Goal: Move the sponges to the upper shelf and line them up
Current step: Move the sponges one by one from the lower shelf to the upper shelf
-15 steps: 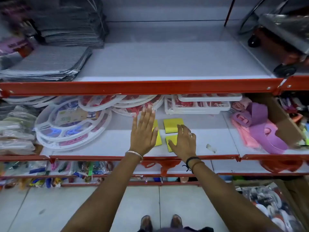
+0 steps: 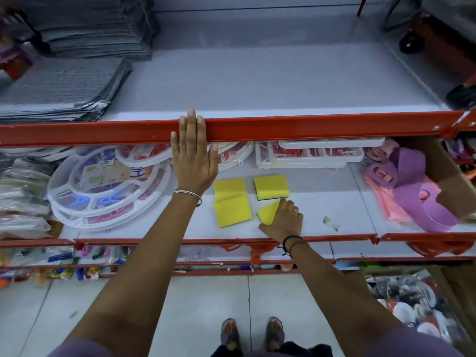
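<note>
**A:** Head view. Report hand status.

**B:** Left hand (image 2: pixel 193 161): flat, fingers (image 2: pixel 192 119) extended and spread, holding nothing. Fingertips lie across the red front rail (image 2: pixel 309 127) of the upper shelf (image 2: pixel 257 83). Right hand (image 2: pixel 284 221): below the rail, on the lower shelf (image 2: pixel 304 207), palm down over one yellow sponge (image 2: pixel 268 212), fingers curled onto it. Whether the sponge is clamped or only covered cannot be determined.

**A:** Sponge locations relative to the rail?

**B:** All below it, on the lower shelf. Two left sponges (image 2: pixel 230 202) lie touching, one behind the other. A third (image 2: pixel 271 188), dark underside visible, sits just right of them. The covered sponge is tilted, directly in front of the third.

**A:** Other items?

**B:** Grey folded mats (image 2: pixel 59 86) above the rail at far left; white round racks (image 2: pixel 103 191) below it at left.
</note>
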`<act>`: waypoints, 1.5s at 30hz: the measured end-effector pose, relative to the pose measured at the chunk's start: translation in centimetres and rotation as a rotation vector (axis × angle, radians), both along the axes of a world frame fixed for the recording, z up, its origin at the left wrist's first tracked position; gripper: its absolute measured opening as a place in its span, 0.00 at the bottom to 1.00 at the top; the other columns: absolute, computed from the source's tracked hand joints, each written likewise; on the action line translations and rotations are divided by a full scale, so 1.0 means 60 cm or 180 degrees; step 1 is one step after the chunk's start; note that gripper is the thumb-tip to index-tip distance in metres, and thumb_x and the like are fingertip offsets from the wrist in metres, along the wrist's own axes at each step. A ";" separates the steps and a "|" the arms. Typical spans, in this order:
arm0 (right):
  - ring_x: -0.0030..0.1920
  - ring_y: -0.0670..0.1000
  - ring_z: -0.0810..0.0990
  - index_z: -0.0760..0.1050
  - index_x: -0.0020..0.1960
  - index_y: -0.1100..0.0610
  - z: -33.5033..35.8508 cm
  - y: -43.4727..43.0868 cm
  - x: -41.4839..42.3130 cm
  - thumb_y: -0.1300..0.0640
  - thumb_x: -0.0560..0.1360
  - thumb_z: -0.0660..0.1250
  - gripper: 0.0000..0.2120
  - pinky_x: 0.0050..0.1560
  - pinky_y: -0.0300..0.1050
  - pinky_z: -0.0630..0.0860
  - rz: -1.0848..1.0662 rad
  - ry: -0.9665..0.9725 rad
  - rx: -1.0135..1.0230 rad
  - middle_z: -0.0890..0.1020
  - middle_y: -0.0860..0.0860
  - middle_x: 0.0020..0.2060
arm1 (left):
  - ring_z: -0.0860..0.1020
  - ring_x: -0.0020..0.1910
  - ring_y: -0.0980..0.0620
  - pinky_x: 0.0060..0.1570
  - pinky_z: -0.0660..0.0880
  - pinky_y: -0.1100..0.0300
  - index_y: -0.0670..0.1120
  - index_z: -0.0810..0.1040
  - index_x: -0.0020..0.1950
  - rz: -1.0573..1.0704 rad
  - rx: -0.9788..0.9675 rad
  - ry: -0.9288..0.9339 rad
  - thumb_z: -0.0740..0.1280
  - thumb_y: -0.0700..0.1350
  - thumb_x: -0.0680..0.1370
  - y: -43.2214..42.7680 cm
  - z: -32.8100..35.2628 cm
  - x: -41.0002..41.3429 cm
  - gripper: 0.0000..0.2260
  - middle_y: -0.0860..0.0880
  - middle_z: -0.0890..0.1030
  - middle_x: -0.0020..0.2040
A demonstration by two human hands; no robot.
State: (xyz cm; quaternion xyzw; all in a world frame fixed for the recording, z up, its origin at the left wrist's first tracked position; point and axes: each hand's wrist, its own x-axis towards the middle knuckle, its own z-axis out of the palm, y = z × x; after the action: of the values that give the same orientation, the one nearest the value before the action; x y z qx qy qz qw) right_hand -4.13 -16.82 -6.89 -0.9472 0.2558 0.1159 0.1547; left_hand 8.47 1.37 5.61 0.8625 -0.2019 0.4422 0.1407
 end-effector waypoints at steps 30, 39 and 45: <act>0.62 0.52 0.68 0.67 0.68 0.54 0.509 -0.004 0.079 0.40 0.53 0.64 0.45 0.60 0.42 0.64 0.2210 -0.2038 0.0513 0.72 0.52 0.64 | 0.38 0.77 0.53 0.75 0.39 0.56 0.44 0.39 0.76 -0.0089 0.0101 -0.0161 0.43 0.53 0.82 0.022 0.030 0.005 0.27 0.50 0.35 0.77; 0.65 0.56 0.69 0.65 0.69 0.53 0.471 0.016 0.246 0.57 0.63 0.74 0.37 0.57 0.41 0.67 0.1838 -0.1458 0.0653 0.70 0.53 0.66 | 0.41 0.77 0.52 0.75 0.41 0.55 0.44 0.41 0.77 -0.0203 -0.0043 -0.0323 0.43 0.53 0.81 0.018 0.023 0.018 0.27 0.49 0.39 0.78; 0.68 0.51 0.68 0.66 0.69 0.51 0.463 0.010 0.249 0.60 0.68 0.71 0.31 0.59 0.38 0.66 0.1904 -0.1069 0.0892 0.64 0.46 0.74 | 0.41 0.77 0.51 0.76 0.41 0.55 0.44 0.41 0.77 -0.0198 -0.0027 -0.0369 0.43 0.53 0.81 0.016 0.020 0.021 0.27 0.49 0.40 0.78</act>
State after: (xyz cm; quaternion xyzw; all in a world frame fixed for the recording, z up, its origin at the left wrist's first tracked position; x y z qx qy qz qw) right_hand 10.81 -16.20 20.91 -0.9555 -0.0796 0.0329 0.2821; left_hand 9.72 2.36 6.83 0.8281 -0.2346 0.4876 0.1462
